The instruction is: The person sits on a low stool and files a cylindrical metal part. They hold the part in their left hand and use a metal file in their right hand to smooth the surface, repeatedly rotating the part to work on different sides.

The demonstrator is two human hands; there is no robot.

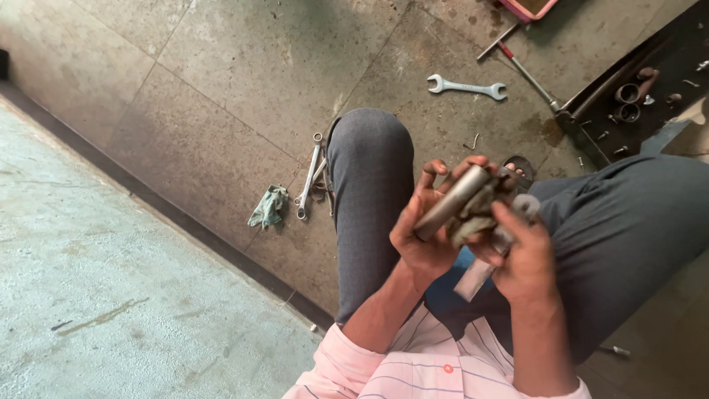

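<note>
Left of your knee lie a crumpled green rag [268, 206] and steel spanners [308, 179], while your left hand [425, 222] grips a grey metal tube [450, 202] over your lap and your right hand [521, 255] clutches a dirty cloth [473, 216] against it.

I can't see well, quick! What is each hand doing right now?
Left hand: closed around a grey metal tube.
Right hand: closed on a dirty rag pressed against the tube.

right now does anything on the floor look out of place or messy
Yes, mildly: a crumpled green rag and two silver combination spanners lie loose by the knee, and a silver open-ended spanner sits apart on the stained floor tiles.
</note>
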